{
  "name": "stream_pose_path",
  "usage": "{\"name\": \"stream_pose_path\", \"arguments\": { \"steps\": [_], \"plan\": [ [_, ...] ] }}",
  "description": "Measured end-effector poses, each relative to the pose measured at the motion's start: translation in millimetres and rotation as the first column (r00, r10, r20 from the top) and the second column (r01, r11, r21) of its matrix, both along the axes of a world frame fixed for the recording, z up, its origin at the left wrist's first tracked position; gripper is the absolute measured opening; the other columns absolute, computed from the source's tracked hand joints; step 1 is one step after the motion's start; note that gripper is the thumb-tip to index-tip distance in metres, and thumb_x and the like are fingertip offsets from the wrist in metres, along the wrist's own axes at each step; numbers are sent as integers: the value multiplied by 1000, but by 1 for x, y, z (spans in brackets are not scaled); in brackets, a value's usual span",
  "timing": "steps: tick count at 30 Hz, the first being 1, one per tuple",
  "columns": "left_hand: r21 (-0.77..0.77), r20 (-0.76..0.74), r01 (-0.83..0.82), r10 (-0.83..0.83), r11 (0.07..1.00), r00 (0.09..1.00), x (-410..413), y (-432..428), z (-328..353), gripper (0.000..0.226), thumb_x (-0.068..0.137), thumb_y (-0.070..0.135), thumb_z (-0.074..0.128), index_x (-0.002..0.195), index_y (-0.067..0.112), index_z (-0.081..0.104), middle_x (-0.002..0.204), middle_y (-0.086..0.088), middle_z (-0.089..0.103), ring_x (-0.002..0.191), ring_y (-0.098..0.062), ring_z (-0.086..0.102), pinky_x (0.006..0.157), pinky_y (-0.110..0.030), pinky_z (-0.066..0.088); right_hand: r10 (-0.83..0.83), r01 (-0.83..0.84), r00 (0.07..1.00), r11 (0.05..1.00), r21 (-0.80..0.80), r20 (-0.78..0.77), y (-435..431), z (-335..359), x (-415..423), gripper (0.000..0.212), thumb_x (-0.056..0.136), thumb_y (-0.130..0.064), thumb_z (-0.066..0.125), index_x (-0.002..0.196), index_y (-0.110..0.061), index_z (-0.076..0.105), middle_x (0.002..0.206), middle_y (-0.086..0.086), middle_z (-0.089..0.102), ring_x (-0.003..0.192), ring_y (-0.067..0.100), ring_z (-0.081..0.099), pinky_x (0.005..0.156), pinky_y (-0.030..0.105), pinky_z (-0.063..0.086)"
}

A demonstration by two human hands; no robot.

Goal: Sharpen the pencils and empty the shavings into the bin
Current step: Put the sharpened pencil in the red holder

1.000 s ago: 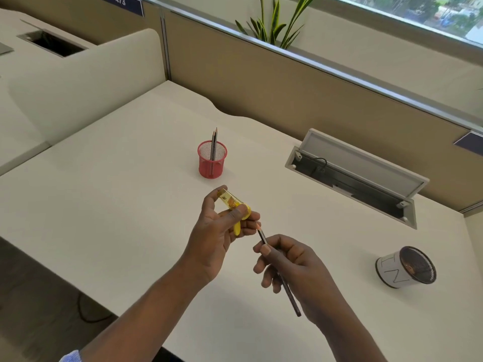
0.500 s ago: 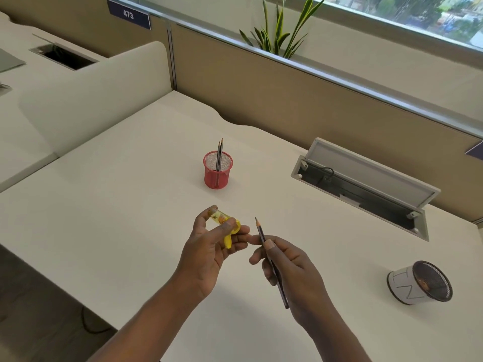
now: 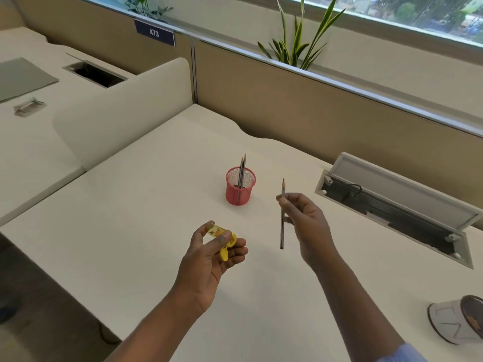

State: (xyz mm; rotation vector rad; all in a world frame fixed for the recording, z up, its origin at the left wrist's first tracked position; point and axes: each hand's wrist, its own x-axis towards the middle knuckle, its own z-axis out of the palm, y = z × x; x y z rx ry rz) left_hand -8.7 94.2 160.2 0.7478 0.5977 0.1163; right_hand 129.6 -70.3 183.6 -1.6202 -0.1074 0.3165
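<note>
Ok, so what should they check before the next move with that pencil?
1. Pencil held firmly: ok.
2. Its tip pointed: ok, it looks sharp.
3. Sharpener held securely: ok.
4. Cup has room beside its two pencils: ok.
5. Bin upright for the shavings: not ok, it lies on its side.
6. How full the sharpener is: cannot tell.
</note>
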Motion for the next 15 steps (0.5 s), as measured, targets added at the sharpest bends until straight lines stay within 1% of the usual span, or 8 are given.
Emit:
{"name": "stream_pose_path", "arguments": {
  "steps": [2,4,6,8,9,12,15],
  "plan": [
    [-3,-14,-5,5,1000,1000,4,6,-2,71,74,15,77,138,17,48,98,-32,76,80,-39,77,70,-39,65,-56,57,998,998,-8,41,13,2,27,8,98,-20,69,102,-17,74,96,-3,75,78,-5,64,74,19,48],
    [-9,-26,-9,8,1000,1000,6,10,-4,72,73,15,78,139,16,48,97,-32,76,79,-39,77,69,-39,65,-108,110,991,994,-20,81,27,2,54,3,97,-22,71,96,-22,74,89,-7,74,72,-9,63,72,18,48],
    [-14,-32,-4,4,1000,999,8,14,-7,73,73,15,78,139,16,48,99,-33,75,80,-40,77,69,-40,65,-147,154,980,987,-42,135,43,1,79,5,95,-23,72,91,-25,73,88,-5,73,76,-1,65,75,22,50],
    [-10,-41,6,-7,1000,999,8,16,-10,72,73,16,79,139,17,49,101,-34,75,82,-41,77,69,-40,65,-174,185,968,982,-42,181,58,0,100,4,94,-22,73,91,-24,73,91,-2,75,83,8,66,80,27,53],
    [-9,-45,10,-11,1000,999,7,17,-11,72,73,16,79,139,18,49,101,-35,75,82,-41,77,69,-40,65,-188,199,961,979,-38,201,66,0,110,3,94,-23,73,91,-25,73,91,-1,75,83,9,66,81,29,53],
    [3,-59,22,-22,1000,998,4,20,-16,72,72,17,80,137,19,50,102,-36,74,82,-42,76,69,-40,65,-230,246,935,969,-27,269,89,2,134,8,91,-25,74,88,-30,68,82,-9,70,73,4,61,71,27,50],
    [6,-71,35,-35,999,997,1,22,-19,72,70,18,80,136,21,50,102,-37,74,82,-42,75,69,-40,65,-218,243,926,969,-46,307,111,0,153,9,89,-25,75,88,-28,67,77,-12,67,67,2,58,68,25,48]
  ]
}}
